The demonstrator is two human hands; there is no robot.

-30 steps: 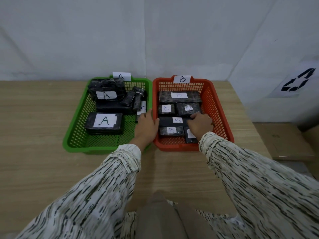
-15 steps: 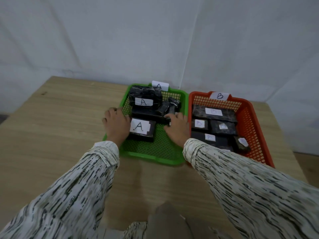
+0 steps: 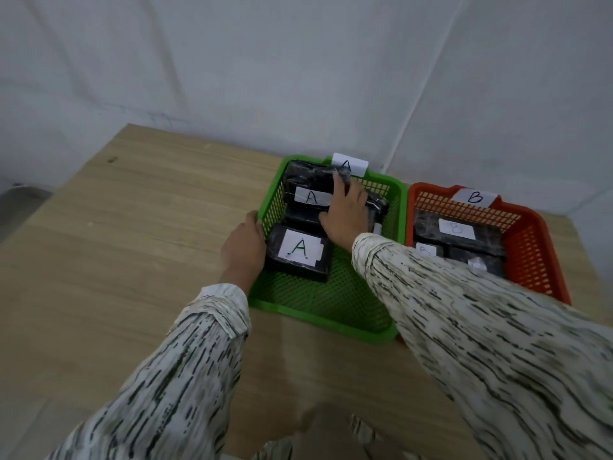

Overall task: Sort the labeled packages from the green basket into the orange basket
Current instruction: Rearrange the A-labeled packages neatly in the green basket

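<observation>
The green basket [image 3: 318, 307] stands on the table with an "A" tag on its far rim. It holds black wrapped packages: one labeled "A" [image 3: 300, 254] near the front left, another "A" package [image 3: 308, 190] at the back. My left hand [image 3: 243, 244] grips the basket's left rim from outside. My right hand [image 3: 346, 212] reaches inside, fingers spread over the back packages; whether it grips one I cannot tell. To the right, the orange basket [image 3: 534, 260], tagged "B", holds black packages labeled "B" [image 3: 457, 229], partly hidden by my right sleeve.
The wooden table [image 3: 116, 260] runs left and toward me, its left edge dropping to a grey floor. A white wall stands close behind both baskets. My patterned sleeves cover the table's near right part.
My right hand left the orange basket and moved deep into the green basket's back. My left hand shifted from between the baskets to the green basket's left rim. The view swung left.
</observation>
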